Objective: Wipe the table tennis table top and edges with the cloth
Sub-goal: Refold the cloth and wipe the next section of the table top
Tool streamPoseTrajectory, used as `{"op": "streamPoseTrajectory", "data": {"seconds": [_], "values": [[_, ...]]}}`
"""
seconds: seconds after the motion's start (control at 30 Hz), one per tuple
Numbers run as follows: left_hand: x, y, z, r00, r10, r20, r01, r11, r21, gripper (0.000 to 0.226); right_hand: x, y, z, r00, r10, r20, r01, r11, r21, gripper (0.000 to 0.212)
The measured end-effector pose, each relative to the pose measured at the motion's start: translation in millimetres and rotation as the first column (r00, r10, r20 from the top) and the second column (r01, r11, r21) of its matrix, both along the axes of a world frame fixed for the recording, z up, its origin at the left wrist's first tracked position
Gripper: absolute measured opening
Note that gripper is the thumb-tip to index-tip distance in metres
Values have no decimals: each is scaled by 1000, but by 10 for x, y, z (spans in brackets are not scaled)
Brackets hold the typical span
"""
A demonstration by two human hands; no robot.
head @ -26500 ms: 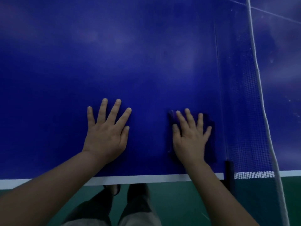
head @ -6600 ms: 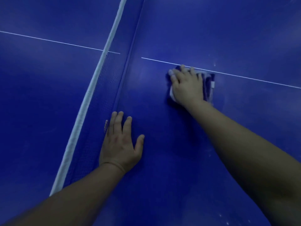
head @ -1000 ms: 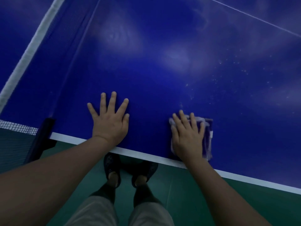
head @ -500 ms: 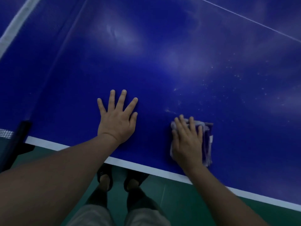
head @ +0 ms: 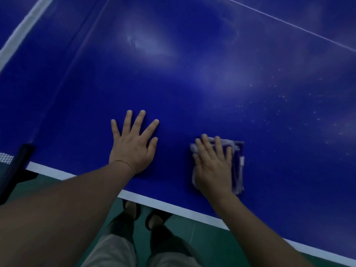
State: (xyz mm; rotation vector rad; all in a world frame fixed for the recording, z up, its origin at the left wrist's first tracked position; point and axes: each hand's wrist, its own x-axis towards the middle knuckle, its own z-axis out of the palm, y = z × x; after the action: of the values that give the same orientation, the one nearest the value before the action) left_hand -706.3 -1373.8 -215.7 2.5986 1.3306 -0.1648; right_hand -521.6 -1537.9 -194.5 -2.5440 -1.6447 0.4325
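The blue table tennis table top fills most of the view, with its white side edge running from lower right to the left. A folded pale and blue cloth lies flat on the top close to that edge. My right hand presses flat on the cloth with straight fingers and hides most of it. My left hand rests flat on the bare top to the left, fingers spread, holding nothing.
The net with its white band runs along the far left, and its black post clamp grips the table edge at the left. White specks dot the top to the right of the cloth. Green floor and my feet lie below.
Both hands and the cloth stay near the table's side edge, and the cloth has slid slightly to the right along it; the net post has come further into view at the left.
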Motion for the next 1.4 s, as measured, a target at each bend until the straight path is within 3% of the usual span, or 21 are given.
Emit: {"op": "streamPoseTrajectory", "data": {"seconds": [0.17, 0.23, 0.3, 0.4, 0.5, 0.57, 0.7, 0.87, 0.97, 1.03, 1.1, 1.23, 1.4], "values": [[6, 17, -9, 1000, -10, -9, 9, 1000, -19, 59, 519, 552, -9, 938, -343, -42, 345, 938, 33, 49], [2, 30, -17, 1000, -17, 0, 17, 1000, -22, 59, 626, 1001, -62, 919, -395, 11, 394, 918, 33, 48], [0, 58, -12, 999, -35, -4, 35, 999, -27, 60, 608, 1381, -83, 936, -350, 47, 350, 937, 14, 50], [91, 232, 25, 996, -85, -16, 85, 996, -25, 62, 378, 1586, -82, 989, -130, 66, 129, 991, 27, 52], [272, 484, 77, 992, -129, -17, 128, 991, -44, 62, 115, 1193, -14, 999, 37, 19, -38, 999, 28, 53], [382, 620, 97, 990, -143, -18, 142, 988, -56, 62, 68, 810, -7, 999, 47, 5, -47, 998, 41, 51], [529, 848, 107, 983, -184, -16, 183, 981, -59, 62, 397, 715, -19, 991, -132, -34, 133, 991, 30, 54], [649, 1070, 85, 974, -225, -15, 224, 973, -59, 62, 883, 1619, -61, 916, -401, -12, 401, 915, 40, 51], [743, 1159, 70, 973, -229, -12, 228, 972, -58, 63, 727, 1953, -76, 968, -248, 46, 248, 969, 19, 53], [836, 1236, 68, 972, -235, -9, 234, 971, -57, 64, 398, 1713, -35, 999, 8, 47, -9, 1000, 18, 55], [937, 1346, 66, 974, -227, -6, 227, 973, -47, 64, 243, 1311, 19, 995, 102, 18, -103, 994, 37, 52], [1208, 1606, 43, 970, -242, 14, 242, 969, -44, 59, 754, 1161, 22, 995, -98, -28, 100, 992, 72, 48], [1568, 1827, 51, 970, -241, 35, 243, 969, -53, 58, 1527, 1980, -94, 889, -453, -64, 457, 880, 128, 45]]}}
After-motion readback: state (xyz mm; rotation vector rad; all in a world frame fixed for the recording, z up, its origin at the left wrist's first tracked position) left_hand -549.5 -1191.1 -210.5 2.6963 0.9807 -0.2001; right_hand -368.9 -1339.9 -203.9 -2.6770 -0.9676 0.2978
